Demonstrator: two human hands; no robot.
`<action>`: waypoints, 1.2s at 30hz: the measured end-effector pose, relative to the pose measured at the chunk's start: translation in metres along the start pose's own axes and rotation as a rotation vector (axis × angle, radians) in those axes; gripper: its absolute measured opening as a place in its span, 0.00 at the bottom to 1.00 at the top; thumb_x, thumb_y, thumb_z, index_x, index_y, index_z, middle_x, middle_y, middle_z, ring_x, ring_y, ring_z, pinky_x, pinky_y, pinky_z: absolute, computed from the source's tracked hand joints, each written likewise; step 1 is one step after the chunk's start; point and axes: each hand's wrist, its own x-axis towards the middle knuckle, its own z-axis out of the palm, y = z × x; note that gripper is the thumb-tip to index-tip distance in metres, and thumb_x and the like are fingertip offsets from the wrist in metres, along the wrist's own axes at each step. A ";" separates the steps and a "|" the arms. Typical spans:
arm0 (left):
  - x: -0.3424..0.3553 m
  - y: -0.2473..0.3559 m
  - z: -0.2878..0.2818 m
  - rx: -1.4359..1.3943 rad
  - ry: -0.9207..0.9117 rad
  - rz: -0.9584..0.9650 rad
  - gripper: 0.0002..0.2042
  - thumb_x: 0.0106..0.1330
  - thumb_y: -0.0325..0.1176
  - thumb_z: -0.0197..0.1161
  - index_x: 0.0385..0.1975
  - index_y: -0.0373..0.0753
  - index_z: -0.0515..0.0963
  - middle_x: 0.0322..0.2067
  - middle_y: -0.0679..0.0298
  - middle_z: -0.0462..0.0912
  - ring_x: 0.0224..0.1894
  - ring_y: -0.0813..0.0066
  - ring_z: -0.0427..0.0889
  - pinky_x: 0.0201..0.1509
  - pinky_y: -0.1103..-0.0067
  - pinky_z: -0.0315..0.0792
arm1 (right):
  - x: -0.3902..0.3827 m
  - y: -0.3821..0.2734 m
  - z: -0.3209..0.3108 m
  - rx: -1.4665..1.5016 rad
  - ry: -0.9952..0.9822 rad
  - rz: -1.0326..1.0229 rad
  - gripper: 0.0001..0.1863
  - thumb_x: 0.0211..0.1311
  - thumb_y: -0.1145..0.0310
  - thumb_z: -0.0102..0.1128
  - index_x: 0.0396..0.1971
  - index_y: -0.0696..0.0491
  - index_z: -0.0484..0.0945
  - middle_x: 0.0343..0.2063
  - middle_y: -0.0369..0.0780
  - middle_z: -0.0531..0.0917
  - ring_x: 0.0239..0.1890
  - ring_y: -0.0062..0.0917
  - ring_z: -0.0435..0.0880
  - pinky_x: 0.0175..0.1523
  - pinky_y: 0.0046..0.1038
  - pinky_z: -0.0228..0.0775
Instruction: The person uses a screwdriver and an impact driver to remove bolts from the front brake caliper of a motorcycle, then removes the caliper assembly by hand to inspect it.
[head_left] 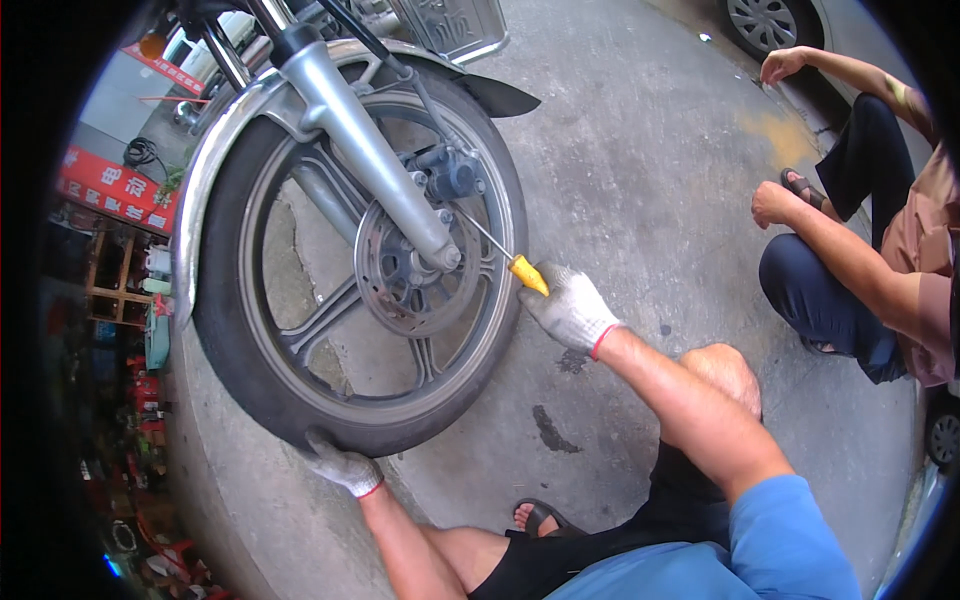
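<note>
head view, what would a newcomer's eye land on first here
Probably the big motorcycle front wheel, filling the left and centre of the view. Next, the bright yellow-handled screwdriver in the gloved right hand, its shaft angled up toward the brake caliper, while the gloved left hand is at the tyre's lower edge. Another person squats at the far right.

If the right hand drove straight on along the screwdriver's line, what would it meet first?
The screwdriver leads the right hand; its tip would likely meet the brake caliper assembly beside the fork leg first. They look very close, but depth and contact are unclear from this view.
</note>
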 end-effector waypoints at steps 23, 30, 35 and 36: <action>-0.005 0.009 0.003 0.103 -0.049 0.112 0.26 0.71 0.36 0.52 0.63 0.24 0.62 0.61 0.47 0.68 0.59 0.58 0.70 0.66 0.67 0.61 | 0.005 -0.016 -0.029 -0.055 -0.154 0.081 0.19 0.56 0.56 0.61 0.36 0.59 0.79 0.31 0.55 0.83 0.39 0.49 0.83 0.43 0.43 0.74; -0.008 0.012 0.009 0.178 -0.018 0.126 0.26 0.71 0.36 0.53 0.62 0.23 0.62 0.60 0.47 0.69 0.59 0.60 0.70 0.66 0.69 0.61 | 0.013 -0.036 -0.068 0.151 -0.490 0.308 0.16 0.60 0.59 0.57 0.39 0.58 0.77 0.17 0.36 0.77 0.14 0.20 0.76 0.17 0.26 0.67; -0.005 0.006 0.006 0.122 -0.012 0.089 0.25 0.72 0.37 0.53 0.62 0.24 0.63 0.60 0.49 0.69 0.58 0.62 0.70 0.66 0.70 0.61 | -0.005 -0.010 -0.040 0.332 -0.427 0.278 0.16 0.61 0.60 0.59 0.41 0.57 0.76 0.18 0.36 0.77 0.14 0.20 0.76 0.17 0.25 0.67; -0.005 0.006 0.007 0.096 -0.015 0.081 0.25 0.72 0.37 0.53 0.62 0.25 0.63 0.60 0.50 0.69 0.58 0.62 0.70 0.66 0.70 0.61 | -0.006 -0.008 -0.032 0.359 -0.417 0.272 0.17 0.61 0.60 0.59 0.41 0.57 0.76 0.18 0.36 0.77 0.14 0.20 0.75 0.17 0.26 0.66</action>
